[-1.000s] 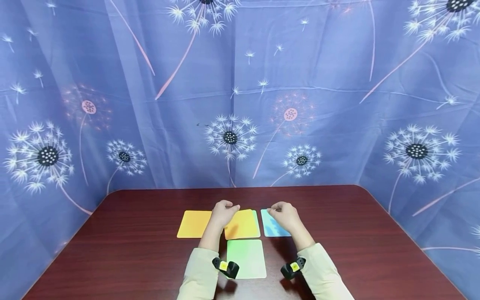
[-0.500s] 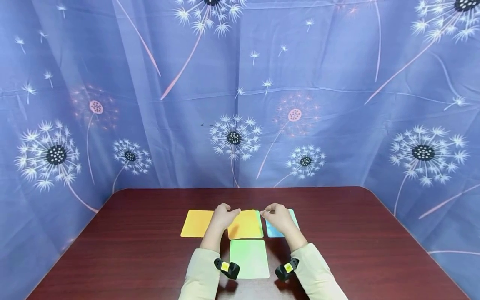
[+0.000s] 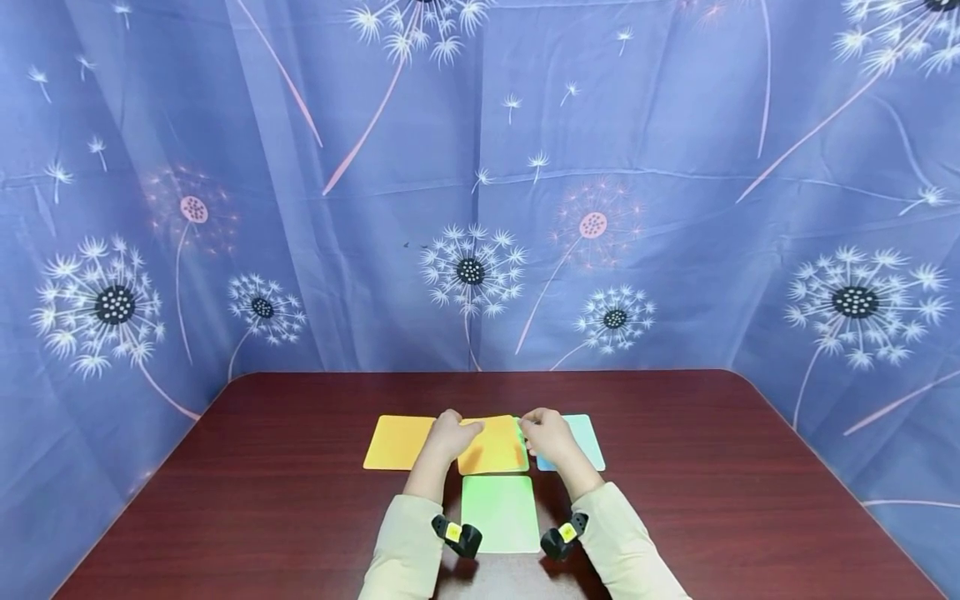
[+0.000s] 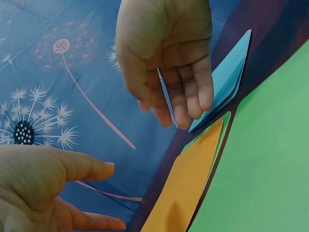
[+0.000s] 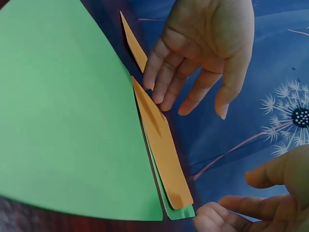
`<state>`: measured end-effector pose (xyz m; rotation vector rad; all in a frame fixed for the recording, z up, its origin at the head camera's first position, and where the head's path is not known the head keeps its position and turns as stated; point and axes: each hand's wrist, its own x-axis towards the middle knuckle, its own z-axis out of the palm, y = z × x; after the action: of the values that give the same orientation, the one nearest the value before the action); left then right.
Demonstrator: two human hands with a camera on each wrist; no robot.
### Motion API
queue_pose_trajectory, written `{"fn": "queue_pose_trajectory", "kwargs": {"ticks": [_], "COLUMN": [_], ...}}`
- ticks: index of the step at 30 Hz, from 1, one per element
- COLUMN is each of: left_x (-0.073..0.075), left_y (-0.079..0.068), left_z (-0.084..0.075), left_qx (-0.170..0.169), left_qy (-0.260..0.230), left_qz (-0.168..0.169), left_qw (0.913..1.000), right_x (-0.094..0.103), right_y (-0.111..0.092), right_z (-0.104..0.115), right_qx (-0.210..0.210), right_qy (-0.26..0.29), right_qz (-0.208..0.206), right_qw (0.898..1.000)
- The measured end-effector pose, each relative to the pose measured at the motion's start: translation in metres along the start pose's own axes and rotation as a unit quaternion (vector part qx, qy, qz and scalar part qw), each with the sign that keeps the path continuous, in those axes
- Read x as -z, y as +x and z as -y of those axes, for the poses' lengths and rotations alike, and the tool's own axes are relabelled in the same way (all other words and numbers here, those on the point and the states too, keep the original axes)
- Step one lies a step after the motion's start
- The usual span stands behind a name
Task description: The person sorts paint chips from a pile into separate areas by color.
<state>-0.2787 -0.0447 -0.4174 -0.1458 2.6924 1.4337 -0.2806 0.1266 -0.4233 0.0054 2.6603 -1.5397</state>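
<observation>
My left hand [image 3: 452, 437] hovers between the left orange square sheet [image 3: 398, 442] and the middle orange sheet [image 3: 491, 448]. Its thumb stands apart from the fingers, and nothing shows between them. A green sheet [image 5: 182, 212] lies under the middle orange one, its right edge peeking out. At that edge is my right hand [image 3: 547, 435], fingers bent and fingertips right by the green corner in the right wrist view, thumb apart. Partly hidden behind this hand lies a light blue sheet [image 3: 585, 440]. Nearer me, another green sheet [image 3: 500, 517] lies between my forearms.
The sheets lie on a dark red-brown wooden table [image 3: 247, 483]. A blue curtain [image 3: 360, 250] with dandelion prints hangs behind and beside it. Black wrist straps with yellow squares sit on both sleeves.
My right hand has moved left, from over the light blue sheet to the right edge of the middle orange and green sheets. The left hand stays about where it was.
</observation>
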Motion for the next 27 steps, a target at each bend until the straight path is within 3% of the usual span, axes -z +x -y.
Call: {"fn": "queue_pose_trajectory", "kwargs": {"ticks": [9, 18, 27], "left_x": [-0.0023, -0.0022, -0.0045], "left_y": [-0.0010, -0.0008, 0.0037], "left_z": [0.0005, 0.0006, 0.0072], "left_qx": [-0.001, 0.006, 0.009], "left_qy": [0.008, 0.004, -0.036], "left_qz": [0.002, 0.002, -0.021], "left_qw": [1.0000, 1.0000, 0.9991], "right_x": [-0.0066, -0.0093, -0.0089], "right_y": [0.0003, -0.0007, -0.0009], "right_z": [0.0025, -0.0009, -0.0026], "right_qx": [-0.018, -0.018, -0.022], "right_qy": [0.017, -0.003, 0.023], "right_qz": [0.007, 0.001, 0.005], "right_qw": [1.000, 1.000, 0.999]}}
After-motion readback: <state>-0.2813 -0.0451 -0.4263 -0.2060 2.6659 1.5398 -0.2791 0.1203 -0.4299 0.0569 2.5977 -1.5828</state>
